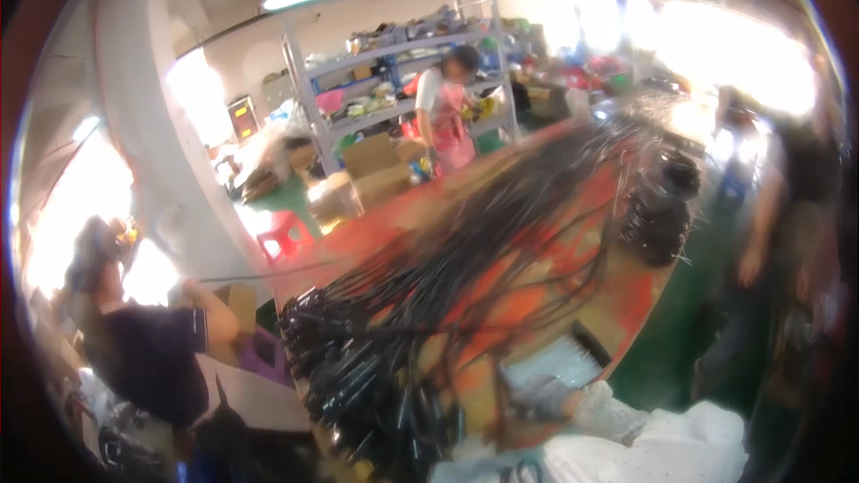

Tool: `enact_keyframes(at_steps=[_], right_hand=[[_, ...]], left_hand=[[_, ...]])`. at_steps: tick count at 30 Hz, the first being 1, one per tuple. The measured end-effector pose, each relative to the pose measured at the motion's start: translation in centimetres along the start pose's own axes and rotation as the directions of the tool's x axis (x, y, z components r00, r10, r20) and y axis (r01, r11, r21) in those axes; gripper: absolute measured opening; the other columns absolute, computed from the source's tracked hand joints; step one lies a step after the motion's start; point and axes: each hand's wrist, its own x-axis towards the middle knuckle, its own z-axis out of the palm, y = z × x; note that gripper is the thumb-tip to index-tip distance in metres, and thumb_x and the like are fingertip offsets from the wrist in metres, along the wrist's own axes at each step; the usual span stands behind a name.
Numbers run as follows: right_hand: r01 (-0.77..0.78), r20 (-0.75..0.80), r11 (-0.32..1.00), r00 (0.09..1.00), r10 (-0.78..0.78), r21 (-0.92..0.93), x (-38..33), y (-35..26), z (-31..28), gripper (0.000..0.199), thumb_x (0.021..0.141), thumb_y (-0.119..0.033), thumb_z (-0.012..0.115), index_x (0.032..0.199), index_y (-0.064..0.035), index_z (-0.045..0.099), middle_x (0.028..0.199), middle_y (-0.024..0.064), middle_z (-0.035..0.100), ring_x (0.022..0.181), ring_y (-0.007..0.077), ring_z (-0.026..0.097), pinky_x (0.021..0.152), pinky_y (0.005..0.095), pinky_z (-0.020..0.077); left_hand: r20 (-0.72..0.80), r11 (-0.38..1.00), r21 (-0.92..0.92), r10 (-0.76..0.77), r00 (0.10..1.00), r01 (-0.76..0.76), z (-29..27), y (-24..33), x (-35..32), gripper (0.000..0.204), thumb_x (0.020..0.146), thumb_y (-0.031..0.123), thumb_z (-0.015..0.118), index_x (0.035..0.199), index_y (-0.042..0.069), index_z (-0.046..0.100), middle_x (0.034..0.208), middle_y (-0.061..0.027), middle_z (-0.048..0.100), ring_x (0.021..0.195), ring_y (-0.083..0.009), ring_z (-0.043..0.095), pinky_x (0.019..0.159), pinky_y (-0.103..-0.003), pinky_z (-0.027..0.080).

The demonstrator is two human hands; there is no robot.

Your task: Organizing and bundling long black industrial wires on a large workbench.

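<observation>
My right hand point(544, 397), in what looks like a greyish glove, reaches in from the lower right under a white sleeve point(689, 436). It lies at or against a pale, shiny flat pack point(557, 362) in a box-like tray on the near end of the table. Motion blur smears the fingers, so whether they grip the pack does not show. My left hand is not in the picture. Left of the pack, a thick bundle of long black cables point(501, 206) runs away along the table, with dark, glossy ends point(358, 376) heaped at the near left.
Wrapped black coils point(656, 225) sit at the right edge of the red-topped table point(358, 249). A person in dark clothes point(148, 349) is at the left, another in a pink apron point(452, 139) beyond the table. A red stool point(284, 234) stands near cardboard boxes point(380, 183).
</observation>
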Motion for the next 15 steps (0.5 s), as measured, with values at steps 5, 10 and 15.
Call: enact_keyframes(at_steps=[5,10,15], right_hand=[[0.162,-0.017,0.987,0.987,-0.161,0.013,2.3,3.1,0.5,0.034,0.087,-0.041,0.051,0.091,-0.0088,0.061,0.087,0.0159,0.063,0.084,0.0348,0.061,0.076,0.0417,0.0475],[0.223,0.043,0.975,0.974,-0.223,0.0,3.7,2.9,-2.1,0.032,0.086,-0.04,0.052,0.091,-0.0095,0.063,0.089,0.0148,0.063,0.084,0.0336,0.061,0.078,0.0412,0.0466],[0.187,-0.257,0.982,0.948,-0.186,-0.019,4.4,4.8,-1.1,0.036,0.087,-0.043,0.049,0.097,-0.0107,0.062,0.095,0.0138,0.062,0.091,0.0312,0.06,0.081,0.0433,0.0434]], left_hand=[[0.337,0.992,0.07,0.076,0.938,-0.106,-4.5,1.9,5.2,0.019,0.065,0.029,0.057,0.074,0.013,0.063,0.082,-0.0085,0.059,0.071,-0.0241,0.058,0.055,-0.044,0.044],[0.722,0.929,-0.032,-0.234,0.651,0.37,-3.6,-2.3,0.6,0.023,0.07,0.024,0.058,0.087,0.011,0.066,0.093,-0.0099,0.062,0.082,-0.0261,0.061,0.071,-0.038,0.046],[0.957,0.695,0.069,-0.249,0.149,0.716,-6.1,-3.9,-2.7,0.023,0.072,0.019,0.061,0.091,0.009,0.068,0.084,-0.012,0.064,0.083,-0.0265,0.062,0.075,-0.034,0.047]])
